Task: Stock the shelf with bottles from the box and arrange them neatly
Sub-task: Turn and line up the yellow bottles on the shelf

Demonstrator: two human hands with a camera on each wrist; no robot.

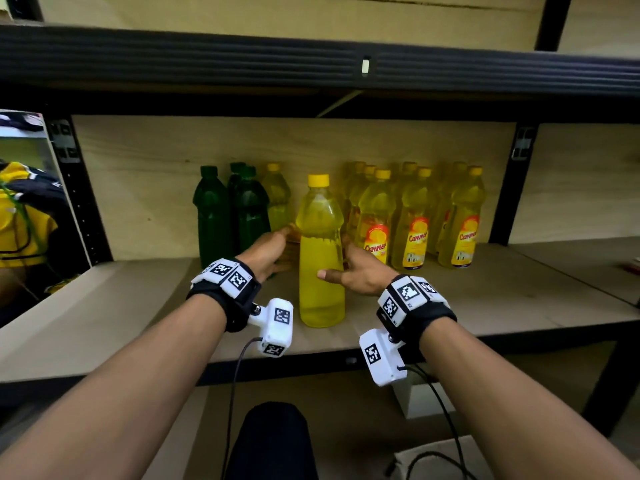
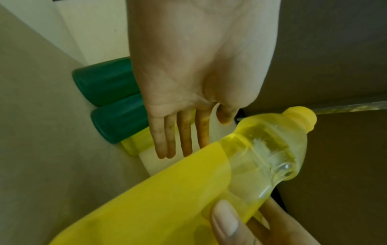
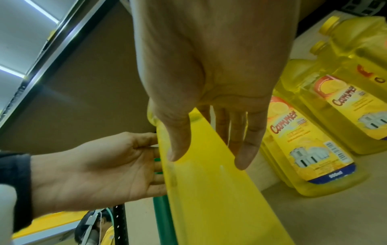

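Note:
An unlabelled yellow bottle with a yellow cap stands upright at the front middle of the wooden shelf. My right hand holds it low on the right side, thumb across its front and fingers behind. My left hand is flat with straight fingers against the bottle's left side. In the left wrist view those fingers reach past the bottle toward two green bottles. The right wrist view shows my right hand straddling the bottle, with the left hand touching its far side.
Three dark green bottles stand at the back left, one yellow bottle behind them. Several labelled yellow bottles stand in rows at the right. A black beam runs overhead. A pale box sits under the shelf. A person in yellow is at far left.

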